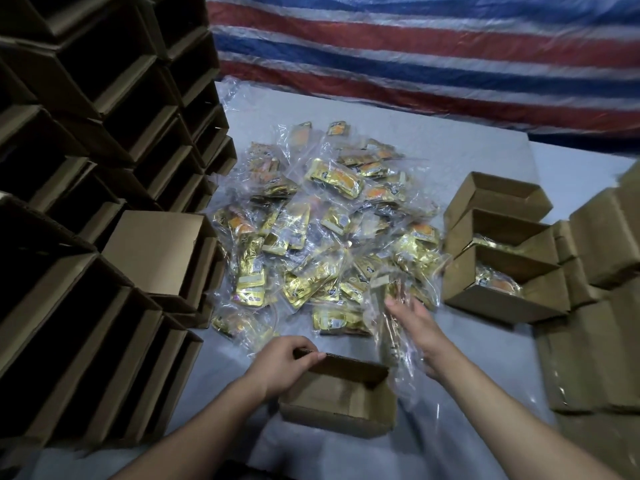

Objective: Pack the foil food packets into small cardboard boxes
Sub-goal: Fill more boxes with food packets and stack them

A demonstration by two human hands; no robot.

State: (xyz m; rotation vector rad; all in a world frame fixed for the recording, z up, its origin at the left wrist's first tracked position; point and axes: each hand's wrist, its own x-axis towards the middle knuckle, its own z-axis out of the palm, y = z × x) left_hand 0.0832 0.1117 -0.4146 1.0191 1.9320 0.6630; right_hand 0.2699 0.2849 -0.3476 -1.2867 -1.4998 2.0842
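Note:
A heap of gold foil food packets in clear plastic bags (322, 230) covers the middle of the grey table. A small open cardboard box (343, 400) sits at the near edge, and it looks empty. My left hand (287, 362) grips the box's far left rim. My right hand (415, 323) reaches into the near right edge of the heap with fingers stretched out, touching a clear bag of packets (394, 327); motion blur hides any grip.
Tall stacks of empty open boxes (90, 168) fill the left side. Three open boxes (498, 258) on the right, the nearer two with packets inside. Closed boxes (602, 271) stand at the far right. A striped tarp (415, 46) hangs behind.

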